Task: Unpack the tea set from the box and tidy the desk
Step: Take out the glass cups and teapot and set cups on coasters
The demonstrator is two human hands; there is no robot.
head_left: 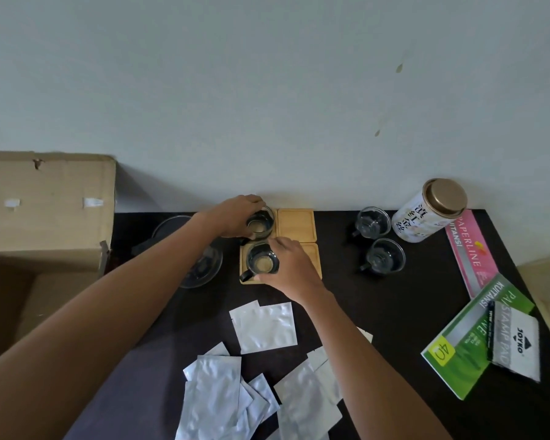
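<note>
Grip, left hand (240,215): fingers curled over the rim of a glass cup (261,224) at the far edge of the desk (404,319), close to the wall. Grip, right hand (291,265): fingers and thumb curled round a second glass cup (261,264), black handle pointing left, which stands on a wooden coaster (245,279).

Tea set, other pieces: a bare wooden coaster (296,224) just right of the far cup; another coaster partly hidden under the right hand. Two more glass cups (372,222) (385,259) with black handles stand well apart to the right, directly on the dark desk. A glass teapot (200,268) sits left of the coasters, largely covered by the left forearm. A tall tea tin (426,214) with a gold lid stands at the far right, printed with characters too small to read.

Box: an open cardboard box (45,211) at the left end of the desk, with bits of tape on its flap.

Loose items: silver foil sachets (267,328) scattered across the near desk, some under the right forearm.

Stationery, right edge: a pink pad (470,252) marked "PAPERLINE KUITANSI"; a green pad (458,354) marked "KUITANSI" and "40"; on top of it a box (518,344) marked "JOYKO" and "STAMP PAD".
</note>
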